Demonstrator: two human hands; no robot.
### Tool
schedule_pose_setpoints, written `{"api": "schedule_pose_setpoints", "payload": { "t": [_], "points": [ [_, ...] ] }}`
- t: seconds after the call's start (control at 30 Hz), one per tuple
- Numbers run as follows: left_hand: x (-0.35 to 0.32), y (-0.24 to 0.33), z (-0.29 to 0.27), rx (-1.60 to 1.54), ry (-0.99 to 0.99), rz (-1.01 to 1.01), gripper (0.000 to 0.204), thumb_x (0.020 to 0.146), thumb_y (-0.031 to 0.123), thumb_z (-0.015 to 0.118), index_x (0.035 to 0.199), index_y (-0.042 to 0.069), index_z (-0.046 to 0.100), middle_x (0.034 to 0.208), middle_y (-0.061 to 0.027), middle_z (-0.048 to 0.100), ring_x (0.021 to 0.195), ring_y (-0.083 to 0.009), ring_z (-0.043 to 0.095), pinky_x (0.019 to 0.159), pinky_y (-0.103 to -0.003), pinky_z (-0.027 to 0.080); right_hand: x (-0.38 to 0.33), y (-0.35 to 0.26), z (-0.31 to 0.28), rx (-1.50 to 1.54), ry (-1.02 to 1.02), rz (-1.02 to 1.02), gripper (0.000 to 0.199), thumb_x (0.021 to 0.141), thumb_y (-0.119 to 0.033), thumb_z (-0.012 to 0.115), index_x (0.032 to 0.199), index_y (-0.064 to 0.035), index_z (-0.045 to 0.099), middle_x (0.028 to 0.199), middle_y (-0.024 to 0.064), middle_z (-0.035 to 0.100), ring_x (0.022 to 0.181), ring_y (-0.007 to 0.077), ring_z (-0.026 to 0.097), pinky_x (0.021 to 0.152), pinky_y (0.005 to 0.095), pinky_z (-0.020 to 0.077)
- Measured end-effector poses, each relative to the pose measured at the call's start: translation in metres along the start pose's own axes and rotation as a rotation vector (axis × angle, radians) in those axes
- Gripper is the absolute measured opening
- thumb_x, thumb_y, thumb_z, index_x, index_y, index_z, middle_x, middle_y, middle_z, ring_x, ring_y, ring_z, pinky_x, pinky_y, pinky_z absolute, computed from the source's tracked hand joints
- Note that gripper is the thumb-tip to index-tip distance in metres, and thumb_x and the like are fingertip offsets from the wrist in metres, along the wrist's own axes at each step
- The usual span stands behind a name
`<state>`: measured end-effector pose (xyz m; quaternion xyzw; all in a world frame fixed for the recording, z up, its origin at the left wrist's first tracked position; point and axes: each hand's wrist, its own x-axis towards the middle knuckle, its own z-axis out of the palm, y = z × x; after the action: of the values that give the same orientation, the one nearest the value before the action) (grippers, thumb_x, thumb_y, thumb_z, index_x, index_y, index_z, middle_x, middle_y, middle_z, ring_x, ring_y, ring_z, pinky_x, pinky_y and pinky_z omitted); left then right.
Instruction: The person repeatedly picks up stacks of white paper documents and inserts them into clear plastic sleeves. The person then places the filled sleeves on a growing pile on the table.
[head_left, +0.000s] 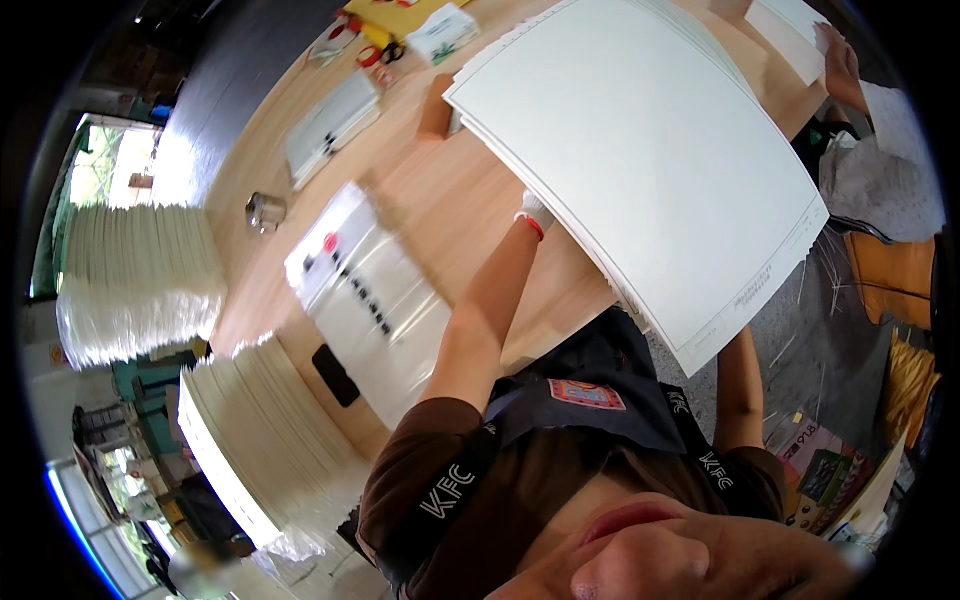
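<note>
A thick stack of large white sheets point(640, 150) tilts in front of me, its near corner out past the table's edge. My left hand point(536, 210), in a white glove with a red band at the wrist, is at the stack's left edge and appears to grip it; its fingers go out of sight beneath. My right forearm reaches up under the near right side of the sheets, which hide my right hand. Left of my left arm, a pile of clear plastic bags point(375, 300) with a row of black marks lies on the wooden table point(400, 190).
Tall stacks of pale sheets in clear plastic point(140, 275) stand at the left. A black phone point(335, 376), a metal can point(266, 212), a brown block point(435, 108) and a tissue pack point(443, 35) lie about. At far right, another person's hand point(842, 65) touches a white sheet point(788, 38).
</note>
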<state>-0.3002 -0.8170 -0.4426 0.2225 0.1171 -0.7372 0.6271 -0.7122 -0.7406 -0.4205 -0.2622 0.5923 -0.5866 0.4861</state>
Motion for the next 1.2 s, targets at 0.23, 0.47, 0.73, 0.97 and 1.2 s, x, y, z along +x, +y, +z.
{"api": "schedule_pose_setpoints", "payload": {
  "t": [0.23, 0.47, 0.73, 0.97, 1.2],
  "points": [
    [-0.063, 0.047, -0.03, 0.216, -0.177, -0.023, 0.046, 0.099, 0.034, 0.032, 0.14, 0.011, 0.034, 0.141, -0.0071, 0.042, 0.125, -0.0245, 0.045, 0.103, -0.038, 0.04, -0.063, 0.029, 0.05, -0.021, -0.085, 0.0, 0.046, 0.096, -0.036, 0.041, 0.131, -0.007, 0.046, 0.127, 0.0077, 0.054, 0.115, 0.0219, 0.049, 0.101, 0.0326, 0.0343],
    [-0.222, 0.051, -0.023, 0.953, 0.12, 0.432, 0.028, 0.094, 0.01, 0.047, 0.122, 0.006, 0.05, 0.105, -0.0109, 0.063, 0.09, -0.0196, 0.063, 0.078, -0.035, 0.054, -0.063, 0.044, 0.044, -0.091, -0.122, -0.012, 0.046, 0.096, -0.036, 0.042, 0.131, -0.0072, 0.046, 0.126, 0.0075, 0.053, 0.114, 0.0218, 0.049, 0.101, 0.0339, 0.0344],
    [-0.426, 0.086, -0.114, 2.147, 0.667, 0.457, 0.024, 0.079, 0.023, 0.069, 0.095, 0.006, 0.064, 0.091, -0.0129, 0.066, 0.083, -0.0264, 0.063, 0.076, -0.034, 0.049, -0.025, 0.055, 0.024, -0.11, -0.163, -0.058, 0.046, 0.095, -0.036, 0.043, 0.131, -0.0074, 0.046, 0.126, 0.0073, 0.053, 0.114, 0.0216, 0.049, 0.101, 0.0353, 0.0344],
    [-0.43, 0.068, -0.116, 2.24, 0.644, 0.499, 0.024, 0.074, 0.032, 0.068, 0.088, 0.012, 0.066, 0.091, -0.0121, 0.064, 0.089, -0.0307, 0.059, 0.081, -0.04, 0.046, -0.158, 0.043, 0.04, -0.15, -0.05, -0.122, 0.049, 0.094, -0.038, 0.049, 0.13, -0.0054, 0.049, 0.128, 0.0089, 0.053, 0.116, 0.0197, 0.049, 0.102, 0.0366, 0.0344],
    [-0.425, 0.087, -0.14, 2.15, 0.585, 0.515, 0.019, 0.079, 0.026, 0.059, 0.09, 0.012, 0.066, 0.099, -0.0101, 0.066, 0.094, -0.0272, 0.062, 0.079, -0.039, 0.048, -0.283, 0.127, -0.04, -0.267, -0.516, 0.255, 0.043, 0.096, -0.033, 0.048, 0.126, -0.0024, 0.052, 0.125, 0.0122, 0.057, 0.115, 0.0258, 0.054, 0.099, 0.038, 0.041]
  ]
}}
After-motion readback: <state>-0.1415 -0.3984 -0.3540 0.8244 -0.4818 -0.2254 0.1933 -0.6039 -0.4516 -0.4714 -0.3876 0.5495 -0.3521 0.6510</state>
